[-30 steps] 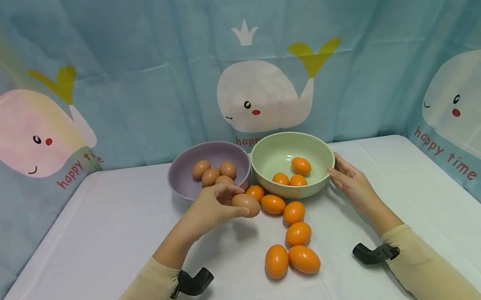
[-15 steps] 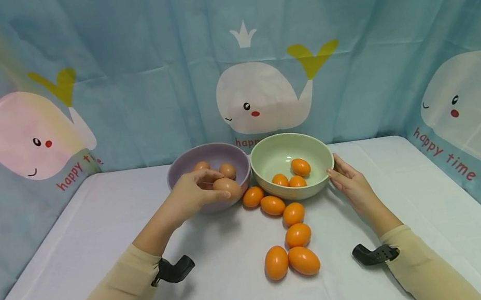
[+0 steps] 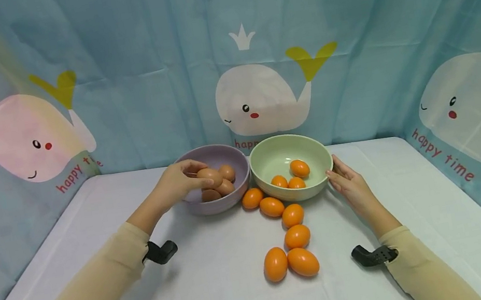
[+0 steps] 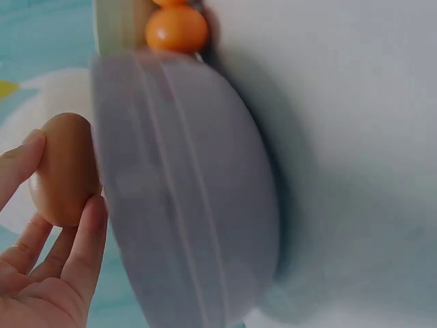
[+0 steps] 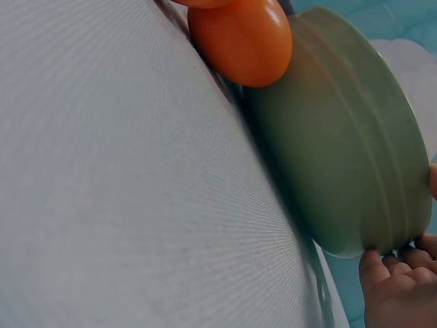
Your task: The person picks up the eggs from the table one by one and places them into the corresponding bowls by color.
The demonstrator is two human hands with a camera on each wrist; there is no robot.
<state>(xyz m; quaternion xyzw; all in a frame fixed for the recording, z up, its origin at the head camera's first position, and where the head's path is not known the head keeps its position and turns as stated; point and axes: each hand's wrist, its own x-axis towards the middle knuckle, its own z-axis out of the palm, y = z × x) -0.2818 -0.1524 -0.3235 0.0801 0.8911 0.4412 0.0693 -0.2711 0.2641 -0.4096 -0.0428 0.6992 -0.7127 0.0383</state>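
My left hand (image 3: 178,183) pinches a brown egg (image 3: 209,178) over the purple bowl (image 3: 243,169). In the left wrist view the egg (image 4: 65,171) sits between thumb and fingertips, just beyond the bowl's rim. Several other brown eggs (image 3: 227,172) lie inside that bowl. My right hand (image 3: 351,185) grips the right side of the green bowl (image 3: 311,152). The right wrist view shows its fingers (image 5: 374,270) against the outer wall of the bowl (image 5: 341,150), with the thumb at the rim. Inside the green bowl are 3 orange eggs (image 3: 299,168).
Several orange eggs (image 3: 297,237) trail over the white tablecloth (image 3: 223,278) from between the bowls toward the front. The two bowls stand side by side at the back. Behind them hangs a blue whale-print curtain (image 3: 144,107).
My left hand has carried the brown egg leftward, from in front of the bowls to over the purple bowl, which now stands slightly farther right at its left edge. My right hand stays at the green bowl.
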